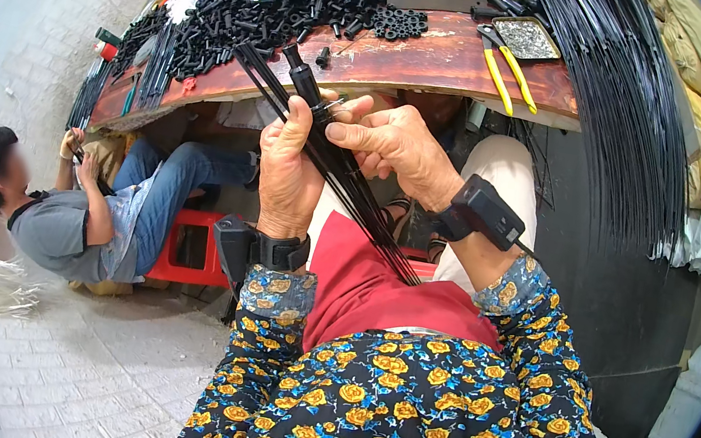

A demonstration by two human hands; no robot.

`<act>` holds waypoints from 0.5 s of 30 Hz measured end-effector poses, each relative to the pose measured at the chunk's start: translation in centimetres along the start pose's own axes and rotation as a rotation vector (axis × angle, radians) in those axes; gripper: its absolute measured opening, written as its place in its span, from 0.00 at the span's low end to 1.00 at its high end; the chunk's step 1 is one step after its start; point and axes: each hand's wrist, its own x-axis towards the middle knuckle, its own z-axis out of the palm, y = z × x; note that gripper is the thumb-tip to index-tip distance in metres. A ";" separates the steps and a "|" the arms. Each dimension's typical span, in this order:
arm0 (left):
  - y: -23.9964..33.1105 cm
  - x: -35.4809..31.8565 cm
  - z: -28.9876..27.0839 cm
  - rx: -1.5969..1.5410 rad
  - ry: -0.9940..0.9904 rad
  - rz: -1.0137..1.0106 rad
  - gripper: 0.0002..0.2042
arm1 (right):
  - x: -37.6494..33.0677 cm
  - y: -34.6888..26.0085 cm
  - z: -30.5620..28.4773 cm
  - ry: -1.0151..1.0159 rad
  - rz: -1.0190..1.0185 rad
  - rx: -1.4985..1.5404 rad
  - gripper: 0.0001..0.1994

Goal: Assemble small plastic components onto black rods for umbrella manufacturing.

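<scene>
A bundle of long thin black rods (pixel 355 188) slants from above my lap up toward the table edge. My left hand (pixel 293 170) is closed round it, thumb pointing up. A black ribbed plastic sleeve (pixel 303 78) stands out above the left fingers, beside the rods' upper ends. Close by on the right, my right hand (pixel 406 148) is closed in a pinch against the bundle. A small shiny sliver shows by its fingertips, too small to name.
On the wooden table (pixel 448 52) lie a heap of black plastic sleeves (pixel 264 11), yellow-handled pliers (pixel 507 70), a small tray of metal bits (pixel 525 38) and a broad blade (pixel 433 1). More black rods (pixel 618 123) hang over the right edge. A co-worker (pixel 88 216) sits at left.
</scene>
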 end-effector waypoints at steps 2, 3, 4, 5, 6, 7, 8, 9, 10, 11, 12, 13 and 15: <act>0.0 0.1 0.1 0.009 0.004 -0.014 0.23 | 0.2 0.4 -0.1 0.003 -0.039 0.000 0.17; -0.1 0.3 -0.1 -0.004 0.004 -0.005 0.23 | 0.2 0.4 -0.1 0.002 -0.052 0.000 0.17; -0.4 0.5 -0.6 -0.017 0.004 0.004 0.22 | 0.1 0.2 -0.1 0.001 -0.066 0.000 0.17; -0.5 0.8 -0.5 -0.031 0.000 0.011 0.22 | 0.1 0.1 -0.2 0.006 -0.082 0.000 0.17; -0.6 0.9 -0.4 -0.049 0.015 0.008 0.22 | 0.2 0.0 -0.3 0.008 -0.084 -0.003 0.17; -0.8 1.1 -0.2 -0.066 0.030 0.004 0.22 | 0.2 -0.1 -0.4 0.011 -0.087 -0.006 0.17; -0.8 1.4 0.1 -0.084 0.042 0.005 0.22 | 0.4 -0.4 -0.5 0.012 -0.094 -0.012 0.17; -0.6 1.7 0.4 -0.083 0.039 0.002 0.22 | 0.6 -0.7 -0.6 0.005 -0.116 -0.006 0.17; -0.5 1.9 0.5 -0.082 0.036 -0.001 0.22 | 0.7 -0.9 -0.7 -0.002 -0.137 0.000 0.17; -0.3 2.1 0.6 -0.077 0.035 -0.001 0.22 | 0.9 -1.1 -0.8 -0.012 -0.159 0.008 0.17; -0.4 2.4 0.5 -0.090 0.027 0.003 0.22 | 0.9 -1.1 -0.8 -0.006 -0.163 0.003 0.16; -0.7 2.7 0.2 -0.103 0.019 0.008 0.22 | 0.9 -1.1 -0.8 0.000 -0.167 -0.001 0.16; -1.2 3.1 -0.1 -0.154 -0.012 -0.011 0.22 | 1.2 -0.5 -1.0 0.016 -0.172 0.011 0.16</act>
